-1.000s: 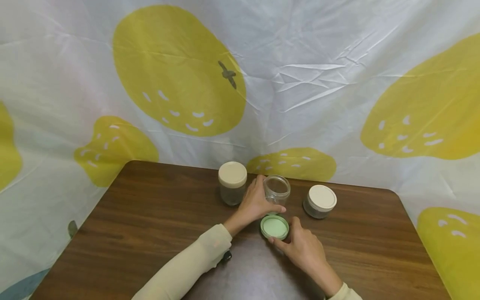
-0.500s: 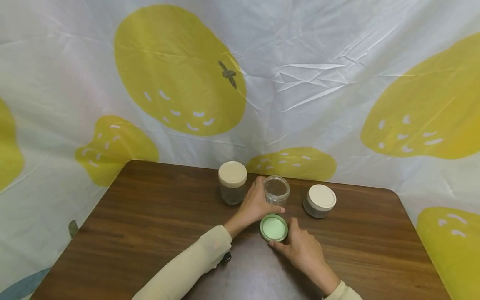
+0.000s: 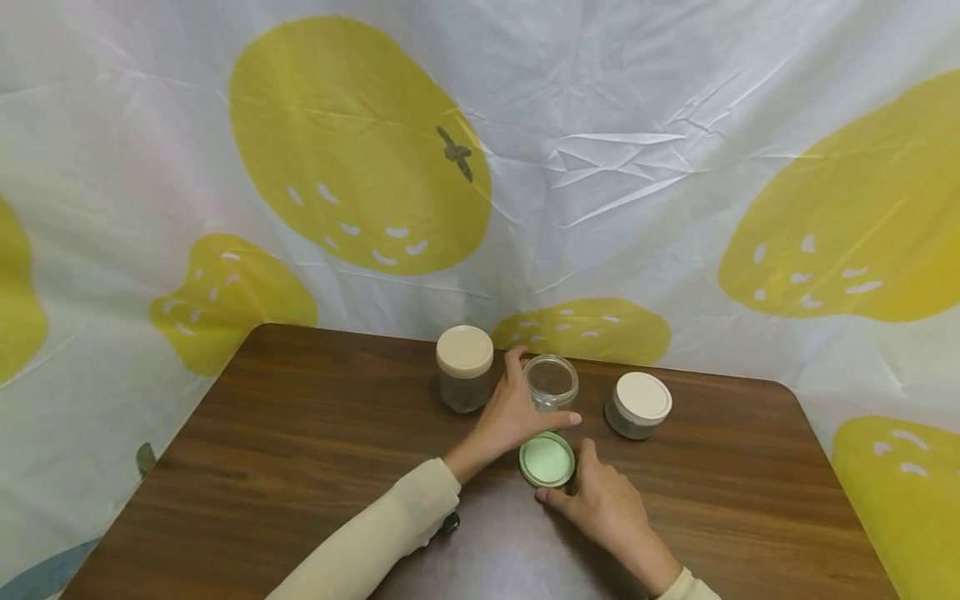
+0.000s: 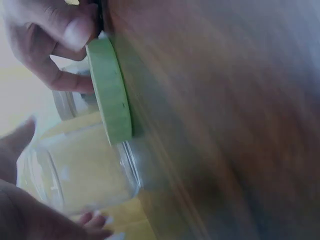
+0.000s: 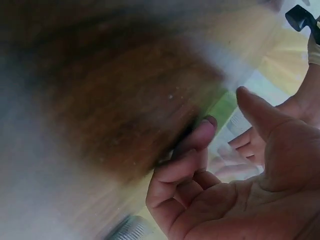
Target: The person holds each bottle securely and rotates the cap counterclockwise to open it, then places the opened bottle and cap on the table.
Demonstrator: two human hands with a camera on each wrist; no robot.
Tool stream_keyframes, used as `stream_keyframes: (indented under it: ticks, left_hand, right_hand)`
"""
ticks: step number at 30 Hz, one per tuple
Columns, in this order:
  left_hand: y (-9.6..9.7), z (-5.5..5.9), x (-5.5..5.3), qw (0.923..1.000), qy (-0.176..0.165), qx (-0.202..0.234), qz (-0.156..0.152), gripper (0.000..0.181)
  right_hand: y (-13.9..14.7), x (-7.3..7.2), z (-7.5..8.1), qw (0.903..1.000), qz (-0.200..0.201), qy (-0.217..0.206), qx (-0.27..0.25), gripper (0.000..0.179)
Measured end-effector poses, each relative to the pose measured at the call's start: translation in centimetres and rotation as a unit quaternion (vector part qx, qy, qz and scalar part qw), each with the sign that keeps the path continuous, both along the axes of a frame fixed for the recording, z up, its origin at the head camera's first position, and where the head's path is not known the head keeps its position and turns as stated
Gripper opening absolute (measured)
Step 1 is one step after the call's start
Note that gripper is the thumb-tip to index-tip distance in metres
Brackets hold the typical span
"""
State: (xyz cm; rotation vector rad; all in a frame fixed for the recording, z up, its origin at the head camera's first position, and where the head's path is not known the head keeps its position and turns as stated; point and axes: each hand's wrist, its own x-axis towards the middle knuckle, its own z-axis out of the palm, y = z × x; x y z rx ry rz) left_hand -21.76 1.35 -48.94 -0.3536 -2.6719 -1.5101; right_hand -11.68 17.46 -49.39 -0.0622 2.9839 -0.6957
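Note:
A clear jar (image 3: 551,383) stands upright without a lid near the back of the table. My left hand (image 3: 510,412) is spread beside it, the thumb extended across its near side. In the left wrist view, the left thumb is clear of the jar (image 4: 90,167), and other fingers lie along its far side; contact there is unclear. A green lid (image 3: 547,460) lies flat in front of the jar. My right hand (image 3: 611,504) is at the lid's near right edge, thumb and forefinger apart around it. The right wrist view shows those fingers loosely bent, with the lid (image 5: 222,111) beyond them.
A taller jar with a cream lid (image 3: 465,367) stands close left of the left hand. To the right is a shorter cream-lidded jar (image 3: 639,404). Behind the brown wooden table (image 3: 315,417) hangs a white cloth (image 3: 600,217) with yellow fruit prints.
My right thumb and fingers have loosened from the green lid, which has shifted slightly toward me. My left thumb has straightened and moved off the clear jar.

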Motion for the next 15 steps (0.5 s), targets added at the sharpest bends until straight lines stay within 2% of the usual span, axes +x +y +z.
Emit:
stream_keyframes:
  ticks: [2, 4, 7, 9, 11, 13, 15]
  left_hand:
    - [0.2, 0.3, 0.2, 0.9995, 0.031, 0.002, 0.008, 0.117]
    - [0.3, 0.5, 0.3, 0.9969, 0.076, 0.004, 0.02, 0.11]
    - [0.6, 1.1, 0.5, 0.9849, 0.17, 0.023, 0.026, 0.1]
    - [1.0, 1.4, 0.7, 0.9672, 0.246, 0.059, 0.019, 0.089]
    - [1.5, 1.8, 0.9, 0.9421, 0.32, 0.099, 0.001, 0.079]
    - [2.2, 2.2, 1.4, 0.9186, 0.372, 0.131, -0.022, 0.075]
    - [3.1, 2.5, 2.1, 0.9049, 0.394, 0.153, -0.05, 0.076]
  right_hand:
    - [0.3, 0.2, 0.5, 0.9998, 0.001, -0.011, -0.014, 0.076]
    - [0.7, 0.6, 1.3, 0.9994, -0.004, -0.019, -0.029, 0.075]
    - [1.6, 1.0, 2.7, 0.9987, -0.023, 0.004, -0.045, 0.069]
    - [2.3, 1.3, 3.5, 0.9962, -0.041, 0.05, -0.058, 0.059]
    - [3.0, 1.5, 3.9, 0.9882, -0.064, 0.107, -0.088, 0.046]
    - [3.7, 1.6, 4.1, 0.9736, -0.091, 0.161, -0.133, 0.034]
    - [4.2, 1.7, 4.1, 0.9526, -0.122, 0.202, -0.192, 0.028]
